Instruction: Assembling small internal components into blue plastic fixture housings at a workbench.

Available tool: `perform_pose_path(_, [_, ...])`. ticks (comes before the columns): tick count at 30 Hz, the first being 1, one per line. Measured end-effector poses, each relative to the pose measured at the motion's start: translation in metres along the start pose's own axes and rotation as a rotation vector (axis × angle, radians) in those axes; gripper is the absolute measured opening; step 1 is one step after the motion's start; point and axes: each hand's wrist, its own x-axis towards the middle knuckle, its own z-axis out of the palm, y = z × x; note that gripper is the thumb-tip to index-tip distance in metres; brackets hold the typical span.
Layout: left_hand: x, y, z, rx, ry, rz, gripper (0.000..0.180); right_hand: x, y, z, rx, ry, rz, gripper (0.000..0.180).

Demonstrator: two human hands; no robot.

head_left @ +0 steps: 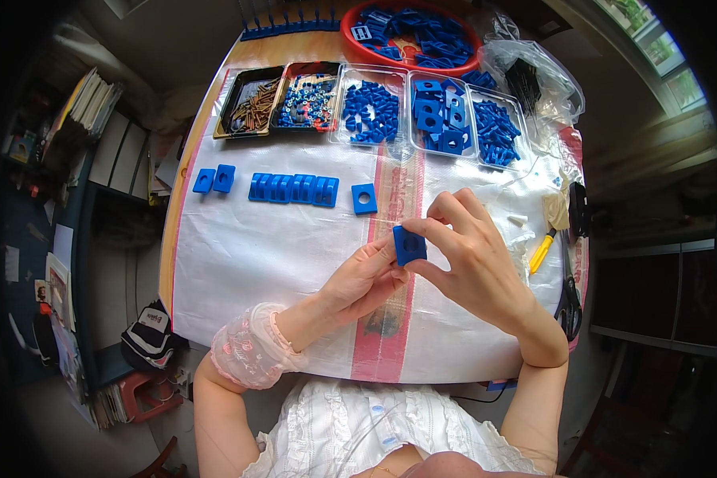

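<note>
Between my two hands, above the middle of the table, is a blue square plastic piece [409, 245] with a round hollow. My left hand [360, 275] pinches its left edge, and my right hand [472, 251] grips it by the top and lower right with thumb and fingers. Just beyond lies a similar blue piece with a round hole [355, 199]. Farther left a row of several blue pieces [293, 189] stands side by side, and two more blue pieces [224, 178] lie at the table's left.
Along the back stand a tray of brass-coloured screws [256, 107], a tray of small nuts and parts [308, 97] and clear trays of blue parts [372, 111]. Behind them is a red basin [470, 60]. At right lie a yellow-handled cutter [542, 251] and black scissors [569, 311].
</note>
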Motion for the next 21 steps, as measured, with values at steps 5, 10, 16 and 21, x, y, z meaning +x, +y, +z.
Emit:
perform_pose_path(5, [-0.0006, -0.0006, 0.0013, 0.013, 0.011, 0.007, 0.030, 0.0003, -0.0006, -0.0001, 0.007, 0.005, -0.001, 0.037])
perform_pose_path(10, [-0.0002, -0.0002, -0.0006, 0.023, -0.018, 0.008, 0.031, 0.0008, 0.0003, -0.0006, 0.002, -0.004, 0.000, 0.037])
perform_pose_path(16, [0.0000, -0.0004, -0.0031, 0.028, -0.007, 0.001, 0.031, 0.0006, 0.0010, -0.0003, 0.009, 0.002, -0.004, 0.039])
perform_pose_path(21, [-0.0004, -0.0001, -0.0023, 0.006, -0.013, 0.000, 0.031, 0.0009, 0.0016, -0.0006, 0.013, -0.004, -0.005, 0.039])
